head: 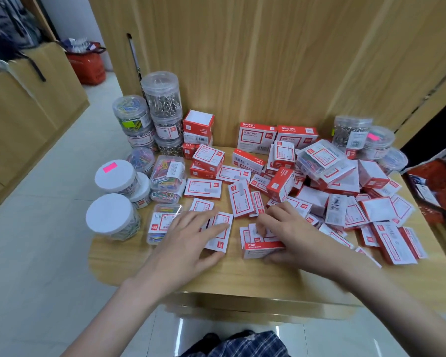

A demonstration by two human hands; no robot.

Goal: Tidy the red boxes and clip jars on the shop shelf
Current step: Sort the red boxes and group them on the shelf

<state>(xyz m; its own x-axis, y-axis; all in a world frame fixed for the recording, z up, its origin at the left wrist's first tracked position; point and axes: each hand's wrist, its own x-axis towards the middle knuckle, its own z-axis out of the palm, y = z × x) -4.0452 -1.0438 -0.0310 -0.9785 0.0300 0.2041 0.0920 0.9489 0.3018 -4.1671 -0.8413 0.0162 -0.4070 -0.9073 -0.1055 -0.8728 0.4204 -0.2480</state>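
While most of the red staple boxes (319, 186) lie scattered flat across the middle and right of the wooden shelf (232, 274), both hands work the near edge, and the next move turns on the two boxes directly under them. The left hand (188, 233) lies with straight, spread fingers (218, 228) on a flat box (219, 234) whose long axis runs away from the person, tilted slightly right. The right hand (289, 228) is just beside it, fingers curled over a low box (262, 249) with thumb under its near edge; that box's long axis runs left to right, red side facing the person. Each hand is nearer its own box. The clip jars (129, 161) stand grouped at the left edge, well apart from both hands, with a few more at the right rear (363, 137).
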